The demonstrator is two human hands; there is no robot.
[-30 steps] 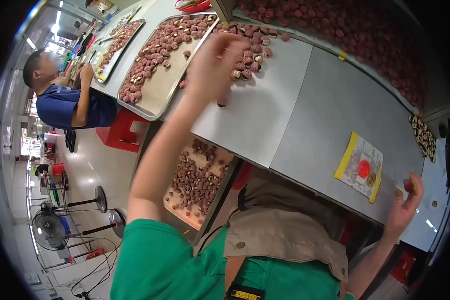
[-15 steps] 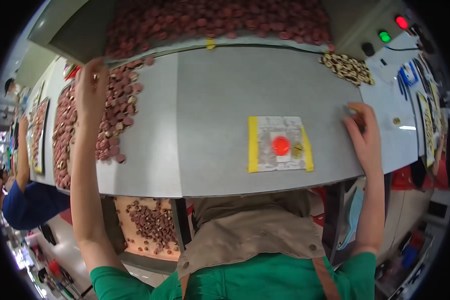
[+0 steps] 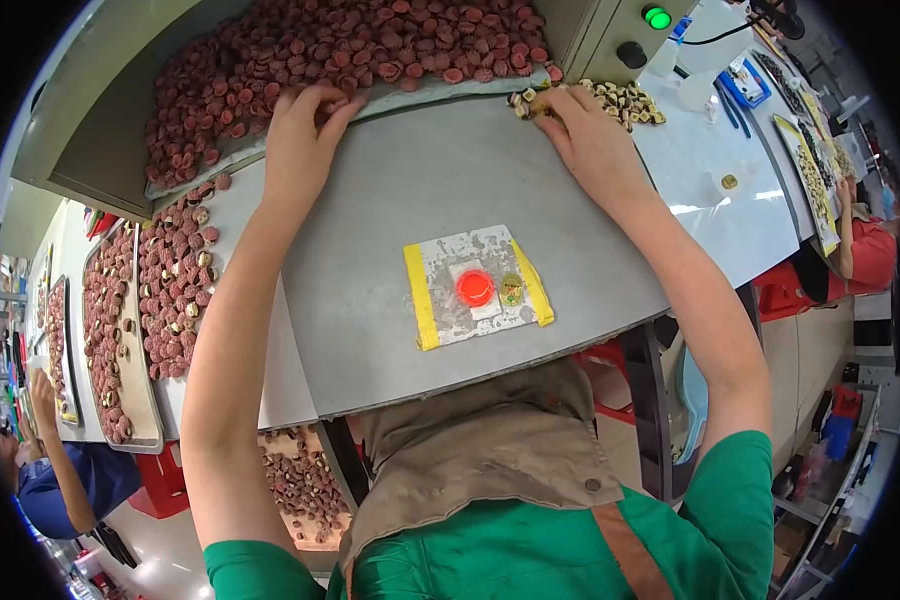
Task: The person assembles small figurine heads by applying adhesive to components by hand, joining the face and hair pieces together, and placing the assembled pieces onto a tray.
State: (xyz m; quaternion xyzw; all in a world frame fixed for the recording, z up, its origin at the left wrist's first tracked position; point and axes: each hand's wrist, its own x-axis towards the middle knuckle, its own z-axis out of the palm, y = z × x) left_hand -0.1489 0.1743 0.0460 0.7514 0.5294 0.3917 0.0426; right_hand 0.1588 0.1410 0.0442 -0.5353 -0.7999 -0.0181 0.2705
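Observation:
My left hand (image 3: 305,140) is at the front edge of a large heap of dark red, cup-shaped shells (image 3: 370,50). Its fingers curl in against the thumb around a reddish shell. Across the table, my right hand (image 3: 595,145) reaches to a small pile of cream-and-dark pieces (image 3: 625,103). Its thumb and fingers are pinched together at the pile's left end, and what they hold is hidden. Between my forearms lies a white, worn pad (image 3: 450,325) with yellow tape on two sides. On it sit a bright red round piece (image 3: 475,288) and a small gold-green oval label (image 3: 511,289).
Red rounded pieces with cream undersides (image 3: 175,270) cover the table and a tray (image 3: 150,410) at left. A box of more pieces (image 3: 305,485) stands below. A control panel (image 3: 625,35) rises at far right, near a blue tray (image 3: 748,85). Co-workers sit on both sides.
My left hand has gone from the loose pieces at left to the shell heap's front edge. My right hand has moved from the table's right side to the cream-and-dark pile. The view has shifted.

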